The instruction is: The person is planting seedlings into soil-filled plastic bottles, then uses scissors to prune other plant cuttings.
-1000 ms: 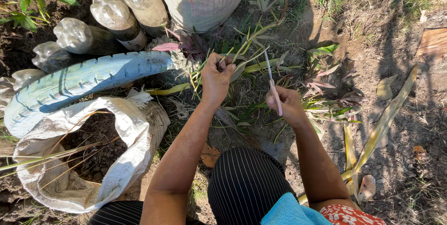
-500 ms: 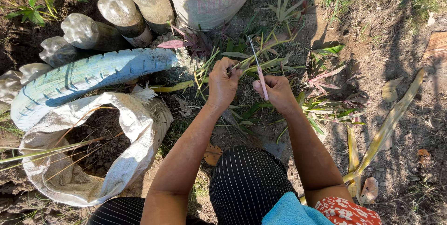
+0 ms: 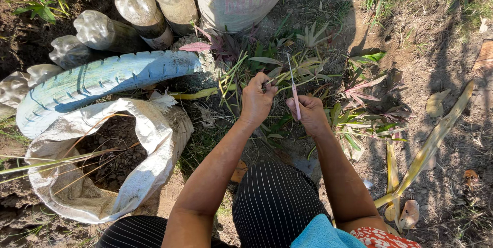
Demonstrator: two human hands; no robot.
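Over the ground plants: both hands, close together.
Left hand (image 3: 257, 100): pinching green stems (image 3: 287, 76).
Right hand (image 3: 309, 113): fist around a pink-handled knife (image 3: 292, 88), blade up, touching the stems.
Left side: blue-painted tyre (image 3: 102, 81), open white sack (image 3: 138, 176).

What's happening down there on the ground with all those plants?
A person crouches over a patch of soil. The left hand grips a bunch of thin green stalks, while the right hand holds a slim pink-handled blade upright against them. To the left lies an open white woven sack with soil and dry stems inside, beside a blue-painted rubber tyre and a row of upturned clear plastic bottles set in the earth.
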